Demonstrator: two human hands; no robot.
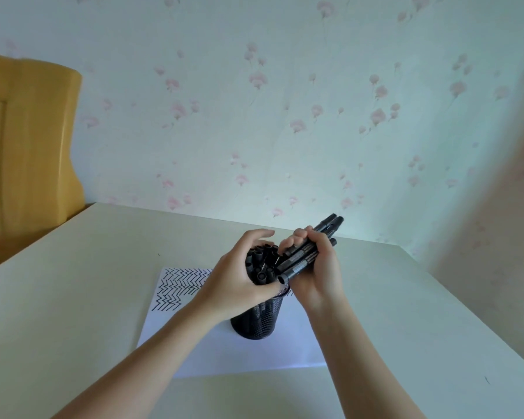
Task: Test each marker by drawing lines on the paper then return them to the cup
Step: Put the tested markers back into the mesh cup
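Black mesh forms the cup [256, 320], which stands on the paper [224, 352] near the table's [73, 297] far edge; the left hand [239, 276] curls round the markers [259, 266] standing in it; the right hand [315, 267] grips a slanted bundle of markers [307, 255]. Light, stiff and smooth, these probably slip; best held mid-barrel, while the light cup is steadied at its rim.
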